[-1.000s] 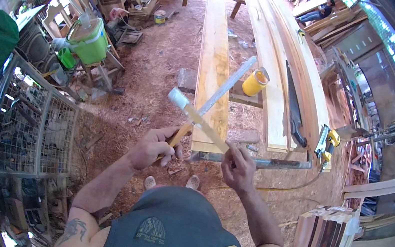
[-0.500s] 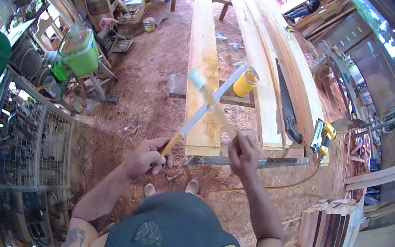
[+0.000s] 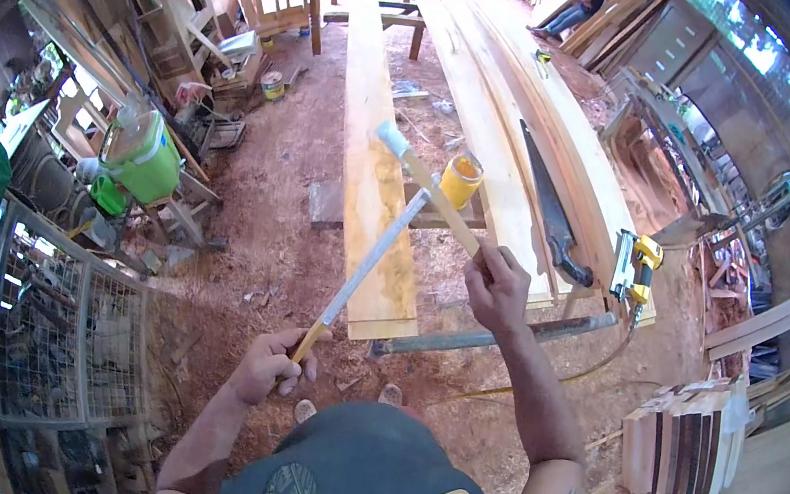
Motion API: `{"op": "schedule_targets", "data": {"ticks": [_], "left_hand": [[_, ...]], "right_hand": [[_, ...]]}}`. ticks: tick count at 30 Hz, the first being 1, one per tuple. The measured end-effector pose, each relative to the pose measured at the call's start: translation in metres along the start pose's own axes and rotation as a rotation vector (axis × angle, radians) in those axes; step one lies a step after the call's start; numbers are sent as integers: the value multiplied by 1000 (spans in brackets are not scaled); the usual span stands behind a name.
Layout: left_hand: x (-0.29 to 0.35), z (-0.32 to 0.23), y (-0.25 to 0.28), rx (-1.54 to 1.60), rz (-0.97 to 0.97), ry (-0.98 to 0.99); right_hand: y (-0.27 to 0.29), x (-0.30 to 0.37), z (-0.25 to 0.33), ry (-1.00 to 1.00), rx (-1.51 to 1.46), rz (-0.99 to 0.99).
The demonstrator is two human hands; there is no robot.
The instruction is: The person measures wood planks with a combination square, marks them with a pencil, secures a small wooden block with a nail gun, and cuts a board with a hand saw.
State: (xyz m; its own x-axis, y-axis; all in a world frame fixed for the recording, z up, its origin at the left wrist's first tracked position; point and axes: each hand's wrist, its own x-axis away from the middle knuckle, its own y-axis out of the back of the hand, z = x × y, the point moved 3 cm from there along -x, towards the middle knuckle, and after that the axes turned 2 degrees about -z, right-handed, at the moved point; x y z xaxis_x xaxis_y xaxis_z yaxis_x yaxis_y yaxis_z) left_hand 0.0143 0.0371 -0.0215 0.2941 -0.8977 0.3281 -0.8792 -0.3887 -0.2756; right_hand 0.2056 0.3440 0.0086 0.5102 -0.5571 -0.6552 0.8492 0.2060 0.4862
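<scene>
In front of me, my left hand is closed round the orange-tan handle of a long, narrow tool with a flat grey shaft; its exact kind is unclear. My right hand grips a long wooden-handled tool with a pale blue-white end, a brush or a hammer. The two tools meet or overlap near the grey shaft's tip. Beneath them lies a long plank with yellowish stained patches. Just beyond the wooden handle stands a yellow can, its top open.
More long boards lie to the right, bearing a handsaw and a yellow nail gun. A hose runs from it. Wire-mesh doors and a green bin stand left. Cut wood pieces stack right. A person sits at the back.
The two tools have shifted from crossing midway to meeting near the grey shaft's tip. My left hand has come lower and nearer to me. The whole view has tilted slightly.
</scene>
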Motion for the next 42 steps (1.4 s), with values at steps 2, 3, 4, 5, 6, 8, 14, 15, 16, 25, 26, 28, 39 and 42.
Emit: {"op": "schedule_targets", "data": {"ticks": [2, 3, 4, 5, 6, 8, 14, 15, 16, 25, 26, 28, 39, 42], "left_hand": [[-3, 1, -4, -22, -24, -8], [-5, 1, -5, -23, -26, -8], [-7, 2, -6, -33, -38, -12], [-9, 2, -7, -43, -50, -16], [-11, 3, -10, -41, -53, -15], [-14, 5, -16, -57, -65, -6], [-17, 13, -24, -25, -98, -18], [-17, 19, -23, -21, -112, -18], [-18, 21, -22, -276, -216, -128], [-12, 22, -41, -767, -525, -382], [-12, 23, -41, -769, -539, -395], [-10, 23, -43, -773, -552, -375], [-7, 41, -48, -828, -672, -255], [-4, 40, -51, -850, -674, -262]], "right_hand": [[3, -8, -14, -119, -13, -17], [5, -11, -18, -119, -15, -17], [9, -15, -22, -107, -12, -42], [12, -17, -25, -94, -9, -67], [14, -18, -21, -106, -29, -38], [11, -14, -21, -57, -66, -1], [19, -25, -122, -208, 207, -21], [23, -35, -121, -283, 144, -36], [27, -40, -130, -334, 242, 15], [31, -102, -172, -342, 655, 542], [27, -109, -176, -330, 722, 615], [16, -125, -179, -311, 785, 695], [-101, -191, -198, -78, 1031, 908], [-121, -188, -197, -129, 1005, 920]]}}
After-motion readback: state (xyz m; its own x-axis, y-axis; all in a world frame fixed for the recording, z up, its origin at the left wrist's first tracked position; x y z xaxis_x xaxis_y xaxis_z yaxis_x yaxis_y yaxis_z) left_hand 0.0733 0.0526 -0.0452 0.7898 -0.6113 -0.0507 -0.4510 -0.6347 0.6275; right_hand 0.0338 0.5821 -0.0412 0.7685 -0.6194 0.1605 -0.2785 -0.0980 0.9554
